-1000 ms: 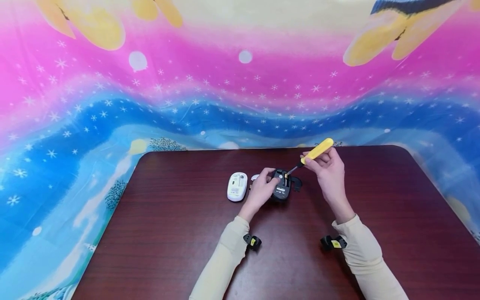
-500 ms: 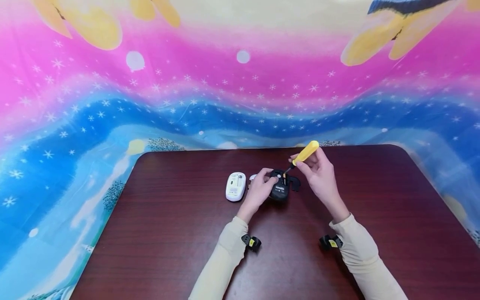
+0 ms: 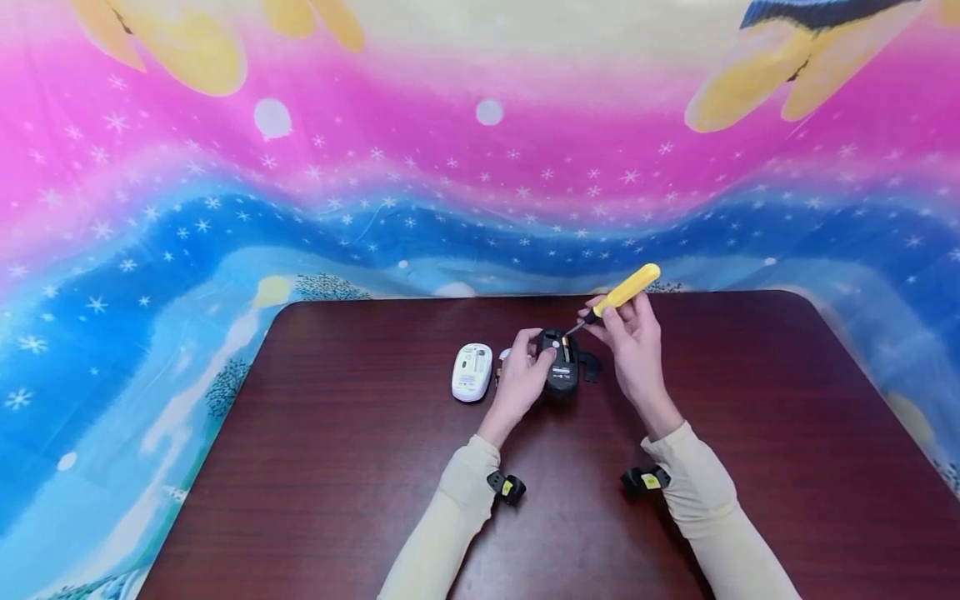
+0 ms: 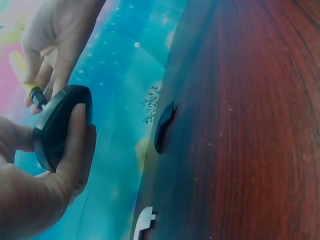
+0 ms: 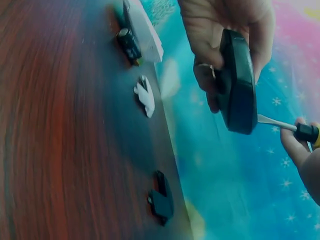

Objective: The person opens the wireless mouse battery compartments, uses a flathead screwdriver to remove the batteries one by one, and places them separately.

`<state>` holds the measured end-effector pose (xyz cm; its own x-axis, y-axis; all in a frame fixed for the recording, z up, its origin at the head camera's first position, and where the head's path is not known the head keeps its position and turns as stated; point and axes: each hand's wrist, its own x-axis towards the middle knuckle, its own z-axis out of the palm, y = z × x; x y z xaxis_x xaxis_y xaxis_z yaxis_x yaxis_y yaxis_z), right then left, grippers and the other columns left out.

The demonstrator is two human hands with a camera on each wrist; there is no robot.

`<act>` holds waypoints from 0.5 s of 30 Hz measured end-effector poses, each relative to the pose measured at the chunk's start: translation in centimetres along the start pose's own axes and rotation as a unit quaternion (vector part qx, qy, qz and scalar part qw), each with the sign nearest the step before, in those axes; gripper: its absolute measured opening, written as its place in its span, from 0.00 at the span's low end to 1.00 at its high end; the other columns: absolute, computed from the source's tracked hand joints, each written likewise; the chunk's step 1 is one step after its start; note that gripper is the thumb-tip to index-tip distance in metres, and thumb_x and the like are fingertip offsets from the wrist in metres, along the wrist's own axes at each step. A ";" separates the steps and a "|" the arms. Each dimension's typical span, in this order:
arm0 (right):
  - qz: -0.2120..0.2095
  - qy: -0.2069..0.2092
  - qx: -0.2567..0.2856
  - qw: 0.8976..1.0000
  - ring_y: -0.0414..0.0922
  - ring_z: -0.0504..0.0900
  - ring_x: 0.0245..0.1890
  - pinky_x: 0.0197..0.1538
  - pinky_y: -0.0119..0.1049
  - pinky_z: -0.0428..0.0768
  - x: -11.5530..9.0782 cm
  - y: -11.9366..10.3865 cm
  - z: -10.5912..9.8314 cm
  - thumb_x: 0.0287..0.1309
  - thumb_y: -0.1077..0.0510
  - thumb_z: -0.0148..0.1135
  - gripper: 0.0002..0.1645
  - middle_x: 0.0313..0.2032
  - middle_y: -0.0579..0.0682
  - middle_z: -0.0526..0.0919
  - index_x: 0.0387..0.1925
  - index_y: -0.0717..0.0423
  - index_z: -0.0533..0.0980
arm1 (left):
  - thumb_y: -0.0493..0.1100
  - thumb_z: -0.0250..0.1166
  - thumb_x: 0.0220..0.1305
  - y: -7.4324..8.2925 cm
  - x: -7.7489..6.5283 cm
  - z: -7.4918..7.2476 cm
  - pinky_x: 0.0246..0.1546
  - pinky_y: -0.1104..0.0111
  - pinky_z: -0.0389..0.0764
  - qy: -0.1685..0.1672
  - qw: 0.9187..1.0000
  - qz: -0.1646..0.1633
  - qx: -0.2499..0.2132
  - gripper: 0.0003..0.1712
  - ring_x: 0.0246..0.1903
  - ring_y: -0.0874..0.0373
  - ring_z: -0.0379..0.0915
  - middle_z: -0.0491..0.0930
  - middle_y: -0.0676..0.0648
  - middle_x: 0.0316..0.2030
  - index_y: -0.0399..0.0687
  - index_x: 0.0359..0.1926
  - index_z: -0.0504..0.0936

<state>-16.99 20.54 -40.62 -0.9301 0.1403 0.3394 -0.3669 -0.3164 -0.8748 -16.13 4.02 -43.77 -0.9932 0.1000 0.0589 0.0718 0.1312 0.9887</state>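
Note:
My left hand (image 3: 521, 382) grips a black computer mouse (image 3: 561, 380) by its sides, off the table, with its underside facing up. The mouse's battery compartment is uncovered, and a battery (image 3: 566, 346) with a copper-coloured end shows inside. With fingers and thumb, my right hand (image 3: 637, 350) pinches a screwdriver (image 3: 628, 288) by the front of its yellow handle. Its flat metal blade slants down to the top end of the compartment. In the right wrist view the blade's tip (image 5: 262, 119) is right at the mouse's edge.
A white mouse (image 3: 472, 372) lies upside down left of my left hand. On the table are a black cover (image 3: 591, 367), a white cover (image 5: 145, 97) and a dark battery (image 5: 129, 46) beside the white mouse. A printed cloth (image 3: 480, 192) hangs behind the table.
My right hand has shifted left with the screwdriver, whose handle tipped left and then back right and up. My left hand has raised the black mouse slightly.

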 end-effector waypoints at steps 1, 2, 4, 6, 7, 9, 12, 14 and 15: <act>0.008 0.010 0.013 1.000 0.47 0.87 0.46 0.51 0.41 0.85 0.1 0.1 0.0 0.77 0.67 0.51 0.12 0.45 0.54 0.83 0.57 0.56 0.69 | 0.39 0.61 0.72 0.0 -0.1 0.0 0.39 0.70 0.78 0.005 1.000 0.004 0.007 0.21 0.35 0.59 0.80 0.82 0.44 0.38 0.39 0.63 0.76; 0.016 0.019 0.029 0.999 0.47 0.87 0.45 0.52 0.41 0.85 0.1 0.2 0.0 0.77 0.66 0.50 0.12 0.45 0.55 0.83 0.57 0.57 0.69 | 0.39 0.61 0.72 0.0 -0.1 0.1 0.38 0.70 0.77 0.008 1.000 0.008 0.016 0.21 0.35 0.60 0.79 0.81 0.44 0.38 0.39 0.63 0.75; 0.034 0.040 0.054 0.997 0.47 0.87 0.45 0.52 0.42 0.85 0.1 0.3 0.0 0.78 0.66 0.49 0.11 0.45 0.54 0.83 0.57 0.57 0.68 | 0.39 0.61 0.72 0.0 -0.3 0.1 0.37 0.69 0.76 0.016 0.999 0.015 0.039 0.21 0.33 0.62 0.77 0.82 0.45 0.38 0.40 0.63 0.75; 0.051 0.059 0.074 0.994 0.46 0.87 0.44 0.51 0.41 0.85 0.2 0.4 -0.2 0.78 0.65 0.49 0.11 0.44 0.54 0.84 0.57 0.56 0.67 | 0.39 0.61 0.72 0.0 -0.5 0.2 0.37 0.68 0.75 0.021 0.998 0.022 0.062 0.21 0.33 0.61 0.75 0.82 0.46 0.37 0.41 0.63 0.76; 0.059 0.068 0.088 0.992 0.46 0.87 0.43 0.51 0.41 0.85 0.3 0.4 -0.3 0.78 0.65 0.49 0.10 0.44 0.54 0.84 0.56 0.57 0.67 | 0.39 0.61 0.72 0.1 -0.5 0.2 0.38 0.67 0.75 0.021 0.997 0.026 0.072 0.21 0.34 0.60 0.76 0.83 0.46 0.38 0.41 0.63 0.75; 0.074 0.084 0.114 0.987 0.47 0.87 0.42 0.49 0.40 0.86 0.4 0.3 -0.6 0.78 0.64 0.49 0.10 0.43 0.54 0.83 0.56 0.57 0.67 | 0.39 0.60 0.72 0.2 -0.6 0.3 0.41 0.65 0.77 0.017 0.995 0.036 0.089 0.21 0.37 0.58 0.78 0.84 0.46 0.39 0.42 0.64 0.75; 0.099 0.101 0.142 0.980 0.47 0.86 0.41 0.47 0.40 0.86 0.7 0.1 -1.0 0.79 0.65 0.48 0.09 0.41 0.54 0.83 0.55 0.58 0.67 | 0.39 0.60 0.73 0.3 -0.6 0.5 0.49 0.62 0.79 0.007 0.993 0.052 0.105 0.21 0.45 0.54 0.81 0.85 0.43 0.45 0.42 0.65 0.74; 0.121 0.108 0.150 0.975 0.47 0.86 0.40 0.47 0.39 0.87 0.8 -0.1 -1.3 0.79 0.65 0.47 0.08 0.39 0.53 0.84 0.55 0.58 0.67 | 0.39 0.60 0.73 0.4 -0.6 0.6 0.52 0.59 0.79 0.004 0.991 0.060 0.117 0.21 0.48 0.52 0.81 0.85 0.40 0.49 0.42 0.65 0.74; 0.135 0.110 0.153 0.973 0.46 0.86 0.40 0.46 0.39 0.87 0.9 -0.2 -1.4 0.79 0.65 0.46 0.08 0.39 0.52 0.83 0.55 0.58 0.66 | 0.39 0.60 0.74 0.4 -0.6 0.6 0.53 0.58 0.79 0.003 0.990 0.062 0.124 0.21 0.49 0.51 0.81 0.85 0.40 0.51 0.42 0.65 0.74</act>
<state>-17.74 22.02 -40.64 -0.9798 0.2002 -0.0013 -0.1276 -0.6298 -0.7662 -15.42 4.63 -43.55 -0.9759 0.1251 0.1788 0.2124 0.3562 0.9100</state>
